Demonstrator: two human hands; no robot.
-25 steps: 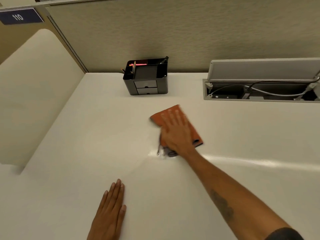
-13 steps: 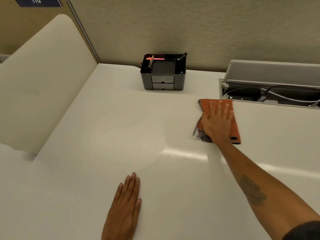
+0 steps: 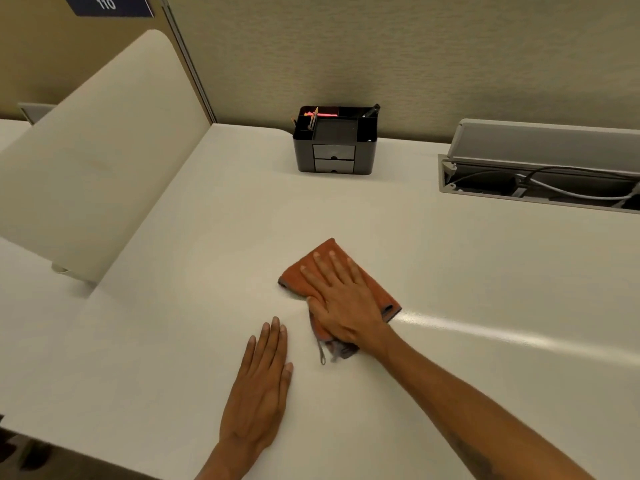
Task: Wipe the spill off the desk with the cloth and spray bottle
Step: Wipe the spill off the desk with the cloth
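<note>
An orange cloth (image 3: 300,276) with a grey underside lies on the white desk (image 3: 166,306) near the middle. My right hand (image 3: 341,303) presses flat on top of it, fingers spread and pointing to the far left; a grey loop of the cloth sticks out by my wrist. My left hand (image 3: 259,386) rests palm-down on the bare desk just left of the cloth, holding nothing. No spray bottle is in view. I cannot make out a distinct spill on the surface.
A black desk organizer (image 3: 334,142) with pens stands at the back against the partition wall. An open cable tray (image 3: 540,181) with wires sits at the back right. A cream divider panel (image 3: 93,161) borders the desk's left side.
My right hand has swept the cloth from beside the cable tray back to the left and nearer, close to my left hand. The left hand stays flat on the desk.
</note>
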